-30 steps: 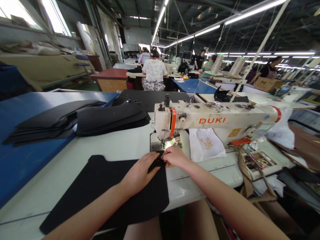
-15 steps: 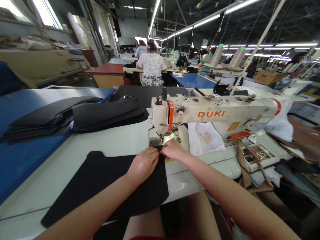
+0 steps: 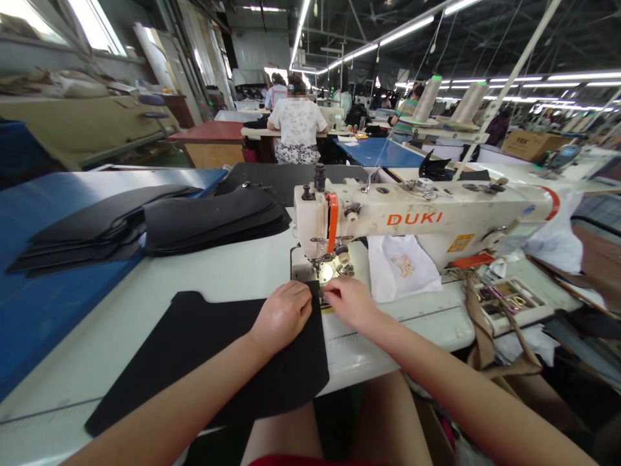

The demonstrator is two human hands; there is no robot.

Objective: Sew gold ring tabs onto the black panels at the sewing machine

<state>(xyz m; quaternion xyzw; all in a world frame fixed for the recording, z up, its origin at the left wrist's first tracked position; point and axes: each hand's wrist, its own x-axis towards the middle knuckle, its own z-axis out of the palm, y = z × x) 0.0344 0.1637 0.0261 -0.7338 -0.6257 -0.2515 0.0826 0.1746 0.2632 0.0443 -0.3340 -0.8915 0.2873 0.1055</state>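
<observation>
While left hand [image 3: 283, 314] touches panel [image 3: 208, 333], right hand [image 3: 352, 301] shifted away

Matt black panel [image 3: 204, 349], glossy white tabletop [image 3: 233, 272], thin cloth-like white sheet [image 3: 388, 278]

The left hand [image 3: 284, 314], with its thumb stretched out a second earlier, had drawn its fingers and thumb in on the black piece [image 3: 213, 343]. The right hand [image 3: 352, 304], which had met the left hand's fingertips half a second before, had moved off rightward, leaving a small gap near the centre of the frame. A person leaning by the cardboard box [image 3: 531, 145] at upper right had gone. Red cloth [image 3: 301, 461] had appeared at the bottom edge.
</observation>
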